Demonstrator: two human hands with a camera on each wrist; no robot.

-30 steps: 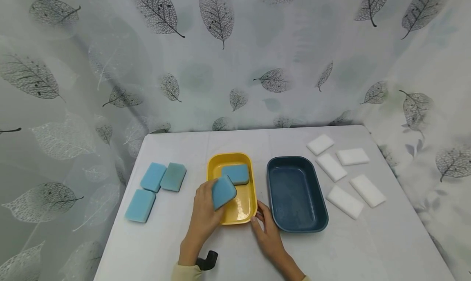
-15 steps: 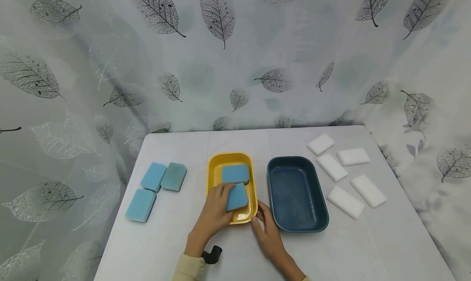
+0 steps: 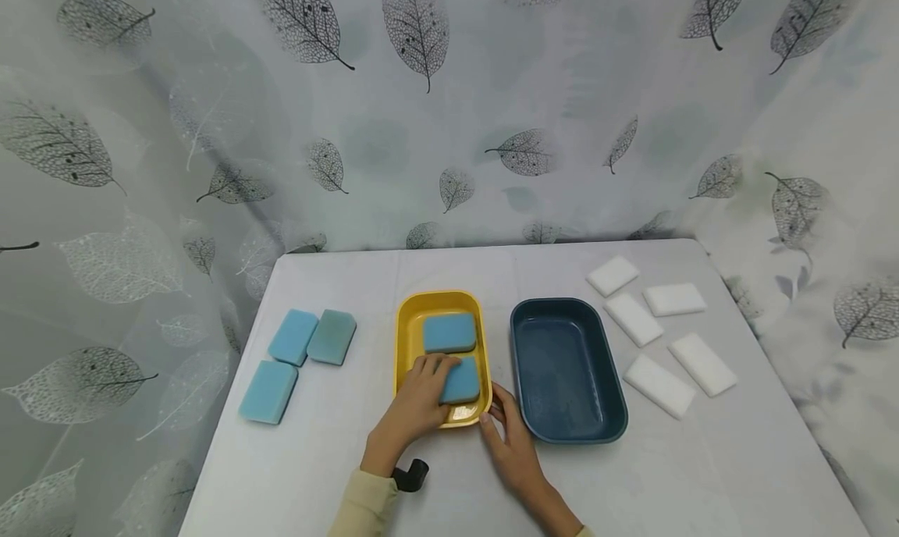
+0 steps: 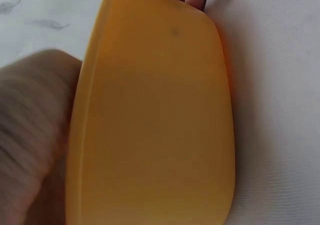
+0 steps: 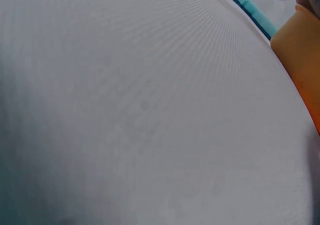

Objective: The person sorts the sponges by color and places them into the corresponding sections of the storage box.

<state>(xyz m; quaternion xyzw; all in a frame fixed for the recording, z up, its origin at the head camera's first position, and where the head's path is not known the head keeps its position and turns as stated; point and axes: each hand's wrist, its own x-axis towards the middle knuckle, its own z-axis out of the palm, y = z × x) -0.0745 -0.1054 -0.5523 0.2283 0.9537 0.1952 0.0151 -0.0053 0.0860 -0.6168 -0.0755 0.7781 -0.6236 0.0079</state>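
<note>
The left hand [image 3: 414, 400] held a blue sponge [image 3: 461, 381], fingers curled over its near-left edge, in the near half of the yellow tray [image 3: 409, 330]; a 2nd blue sponge [image 3: 449, 332] lay in the far half. The right hand [image 3: 511, 439] rested at the yellow tray's near-right corner, fingers loosely spread, touching the rim. Right of the yellow tray stood a dark blue tray [image 3: 565, 369].

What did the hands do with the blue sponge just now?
The left hand lowered the blue sponge into the yellow tray, flat beside the other sponge, still gripping it. The right hand stayed at the tray's corner. Everything else stayed put.
</note>
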